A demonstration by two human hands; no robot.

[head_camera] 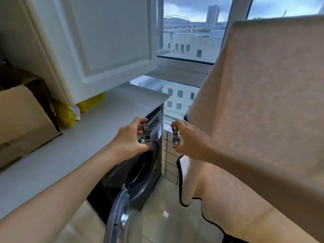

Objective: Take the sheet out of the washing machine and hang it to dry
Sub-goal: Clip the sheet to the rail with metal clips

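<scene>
Both hands up front: left hand (130,135) pinches a metal clip (146,133), right hand (189,139) pinches another clip (175,136). I see beige sheet (263,102) draped at right, washer (140,172) w/ door open under white desk (70,142), window (191,32) beyond.

White cabinet (105,37), window (191,32), tiled floor (164,223)

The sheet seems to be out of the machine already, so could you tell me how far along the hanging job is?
Done: the beige sheet already hangs draped at the right, and the washing machine stands with its door open. In hand: the left hand and right hand each hold a metal clip. Left: probably clipping the sheet in place and shutting the door.
</scene>
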